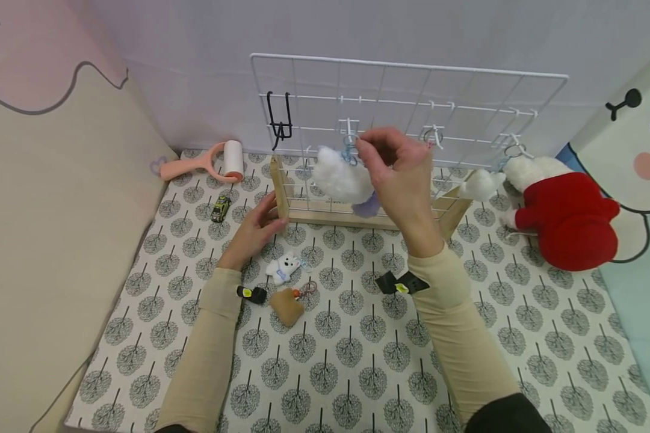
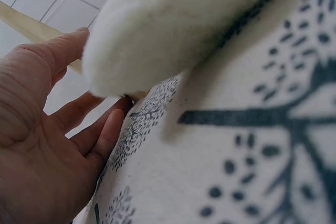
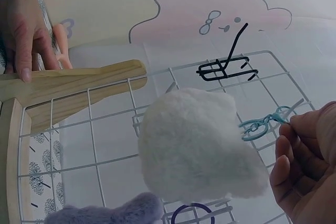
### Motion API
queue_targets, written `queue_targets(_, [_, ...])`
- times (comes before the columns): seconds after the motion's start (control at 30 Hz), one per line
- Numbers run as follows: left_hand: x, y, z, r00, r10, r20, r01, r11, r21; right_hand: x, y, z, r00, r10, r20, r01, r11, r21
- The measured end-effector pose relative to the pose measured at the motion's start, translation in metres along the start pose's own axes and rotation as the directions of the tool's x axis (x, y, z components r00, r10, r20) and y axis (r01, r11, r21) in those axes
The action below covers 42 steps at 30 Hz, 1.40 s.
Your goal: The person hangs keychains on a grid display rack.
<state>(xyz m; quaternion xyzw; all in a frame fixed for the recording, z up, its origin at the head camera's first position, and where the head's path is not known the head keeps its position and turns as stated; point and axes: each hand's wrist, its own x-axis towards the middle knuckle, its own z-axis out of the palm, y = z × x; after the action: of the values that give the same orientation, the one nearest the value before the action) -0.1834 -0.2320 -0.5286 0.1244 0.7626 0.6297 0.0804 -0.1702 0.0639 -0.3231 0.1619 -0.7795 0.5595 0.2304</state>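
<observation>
White plush charm (image 1: 337,177): at the front of the wire rack (image 1: 401,64), left of the rack's middle, off the cloth. Light-blue clasp (image 3: 262,127) and ring at its top, beside a white hook on the rack; cannot tell whether the ring is fully seated there.

Right hand (image 1: 403,174): narrow grip, thumb and forefinger pinching the light-blue hardware at the rack's front. Remaining fingers curled in towards the palm.

Left hand (image 1: 256,228): at the rack's left end, touching the wooden end support (image 1: 279,189); fingers loose, thumb set apart, grip fairly wide.

Purple plush (image 1: 366,207): low at the rack's front, partly hidden by the white charm and the right arm. Black hook (image 1: 280,127): fixed on the rack's upper left.

Plush in red clothing (image 1: 571,219): at the rack's right end, a metal ring above it on another hook. Small white fluffy piece (image 1: 482,184) between that plush and the rack's wooden right support.

In front of the rack, towards its left: small white bear charm (image 1: 283,269), then brown charm (image 1: 287,307) nearer the person, both lying on the tree-print cloth (image 1: 357,373).

Left of the rack: green toy car (image 1: 221,208); beyond it, peach-handled lint roller (image 1: 186,167).
</observation>
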Motion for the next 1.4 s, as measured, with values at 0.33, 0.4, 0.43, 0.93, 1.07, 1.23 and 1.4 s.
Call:
queue_targets(0.33, [0.0,0.001,0.0,1.0,0.0,-0.005,0.0,1.0,-0.011,0.0,-0.001,-0.001,1.0,0.012,0.001,-0.012,1.0,-0.007])
queue_targets(0.4, [0.0,0.0,-0.001,1.0,0.001,-0.006,-0.001,1.0,-0.01,0.0,0.0,-0.001,1.0,-0.001,0.001,0.001,1.0,-0.011])
queue_targets(0.43, [0.0,0.0,-0.001,1.0,0.001,-0.006,-0.001,1.0,-0.008,0.0,0.0,-0.001,1.0,-0.006,0.002,0.006,1.0,-0.013])
queue_targets(0.93, [0.001,-0.004,-0.001,1.0,0.003,-0.007,-0.003,1.0,0.011,-0.018,0.001,-0.004,0.999,0.05,0.013,-0.05,0.997,-0.061])
queue_targets(1.07, [0.001,-0.004,-0.001,1.0,0.012,-0.003,-0.012,1.0,0.008,-0.029,0.004,-0.003,1.0,-0.019,-0.001,0.019,0.998,-0.064])
queue_targets(1.23, [0.001,-0.003,-0.001,1.0,0.019,0.003,-0.019,1.0,-0.002,-0.048,0.01,0.001,0.999,-0.044,0.021,0.045,0.998,-0.04])
queue_targets(1.4, [0.002,-0.002,-0.001,1.0,0.013,0.003,-0.013,1.0,0.008,-0.067,0.023,0.011,0.998,0.035,0.06,-0.035,0.999,-0.004])
